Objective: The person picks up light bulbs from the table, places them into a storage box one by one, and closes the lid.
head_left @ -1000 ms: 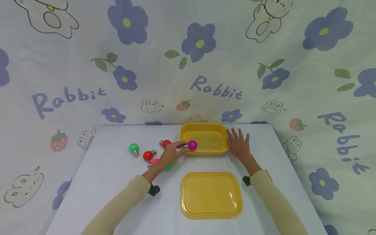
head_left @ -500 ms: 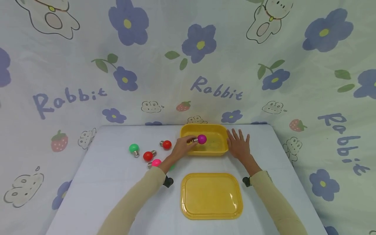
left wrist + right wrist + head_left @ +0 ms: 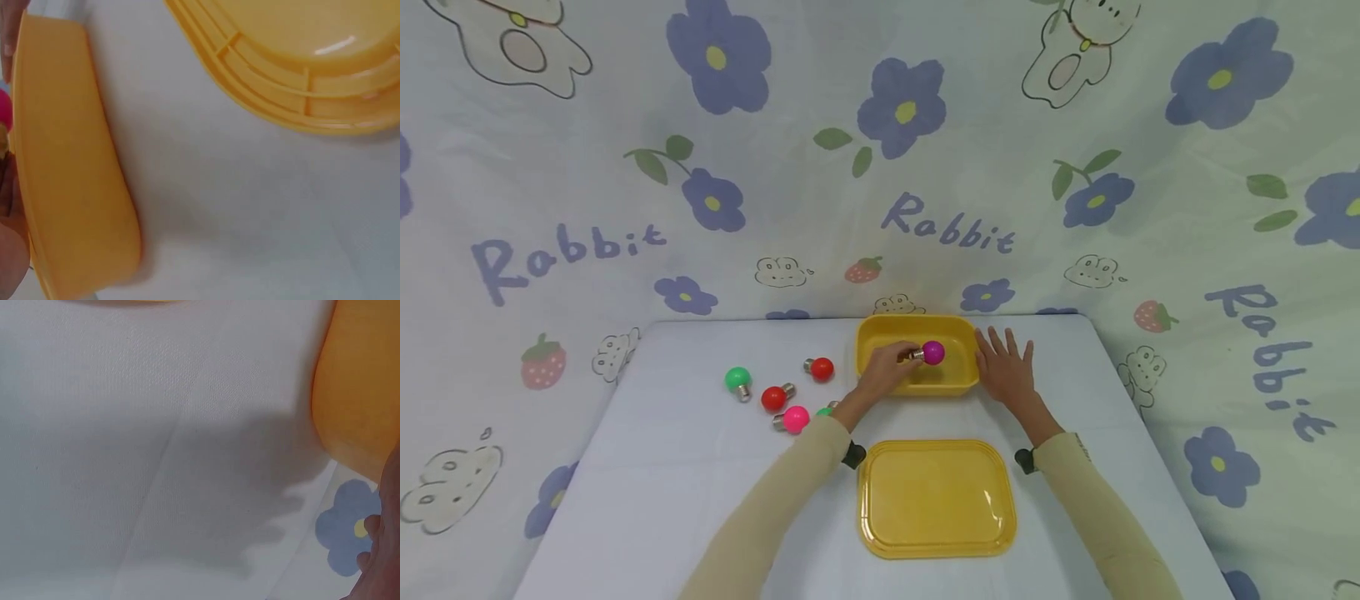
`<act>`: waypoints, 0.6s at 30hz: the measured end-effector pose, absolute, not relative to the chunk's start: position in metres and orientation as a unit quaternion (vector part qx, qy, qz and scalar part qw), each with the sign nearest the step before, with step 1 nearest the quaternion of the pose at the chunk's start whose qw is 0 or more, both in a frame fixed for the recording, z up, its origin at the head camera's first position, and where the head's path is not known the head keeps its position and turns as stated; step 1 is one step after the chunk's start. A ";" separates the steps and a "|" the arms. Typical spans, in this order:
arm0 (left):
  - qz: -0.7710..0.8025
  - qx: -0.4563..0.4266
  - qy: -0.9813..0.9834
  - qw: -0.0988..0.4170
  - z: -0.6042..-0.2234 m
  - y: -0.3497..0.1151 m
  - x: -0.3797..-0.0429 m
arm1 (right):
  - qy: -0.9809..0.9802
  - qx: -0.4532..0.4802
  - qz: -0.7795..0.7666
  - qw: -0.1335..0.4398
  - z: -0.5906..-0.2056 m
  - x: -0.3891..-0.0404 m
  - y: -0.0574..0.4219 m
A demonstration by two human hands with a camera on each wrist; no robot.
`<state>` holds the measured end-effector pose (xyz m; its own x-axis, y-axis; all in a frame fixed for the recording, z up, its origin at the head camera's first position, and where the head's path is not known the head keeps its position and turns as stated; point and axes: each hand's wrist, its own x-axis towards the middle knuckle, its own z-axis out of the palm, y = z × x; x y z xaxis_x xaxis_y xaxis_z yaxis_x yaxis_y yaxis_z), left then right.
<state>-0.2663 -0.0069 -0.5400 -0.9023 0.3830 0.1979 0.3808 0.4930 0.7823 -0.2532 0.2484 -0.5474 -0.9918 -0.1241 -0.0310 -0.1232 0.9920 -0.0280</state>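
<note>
My left hand (image 3: 886,368) pinches a purple light bulb (image 3: 933,352) by its metal base, over the yellow plastic box (image 3: 955,388). In the left wrist view a bit of the bulb (image 3: 5,111) shows past the box wall (image 3: 75,169). With fingers spread, my right hand (image 3: 1006,367) rests against the box's right end. In the right wrist view part of that hand (image 3: 381,550) appears beside the box's outer wall (image 3: 356,387).
A yellow lid (image 3: 936,500) lies in front of the box. Left of the box are a green bulb (image 3: 738,378), two red bulbs (image 3: 773,399), a pink bulb (image 3: 795,419) and another green bulb (image 3: 825,411), partly hidden by the left arm.
My left hand has moved right with the purple bulb, from the box's left front rim to over its inside. The right hand has stayed at the box's right end.
</note>
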 end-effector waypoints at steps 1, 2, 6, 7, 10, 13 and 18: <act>0.453 0.222 0.863 0.002 -0.540 -0.005 -0.267 | 0.998 -0.061 -0.014 0.016 -0.547 -0.253 0.248; 0.454 0.220 0.863 0.007 -0.539 -0.003 -0.268 | 0.998 -0.060 -0.013 0.016 -0.547 -0.254 0.248; 0.445 0.224 0.867 0.019 -0.539 0.005 -0.273 | 0.998 -0.057 -0.017 0.022 -0.548 -0.254 0.248; 0.443 0.222 0.868 0.027 -0.539 0.007 -0.274 | 0.998 -0.056 -0.017 0.023 -0.548 -0.254 0.248; 0.431 0.219 0.874 0.046 -0.538 0.013 -0.277 | 0.998 -0.054 -0.023 0.028 -0.548 -0.254 0.248; 0.429 0.210 0.876 0.066 -0.536 0.019 -0.278 | 0.998 -0.053 -0.026 0.034 -0.547 -0.254 0.248; 0.426 0.193 0.880 0.088 -0.530 0.028 -0.276 | 0.998 -0.053 -0.026 0.037 -0.546 -0.254 0.248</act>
<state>-0.2757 0.0283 -0.5300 -0.9100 0.4146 0.0101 0.2649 0.5625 0.7832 -0.2539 0.2479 -0.5462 -0.9918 -0.1072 -0.0703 -0.1035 0.9931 -0.0547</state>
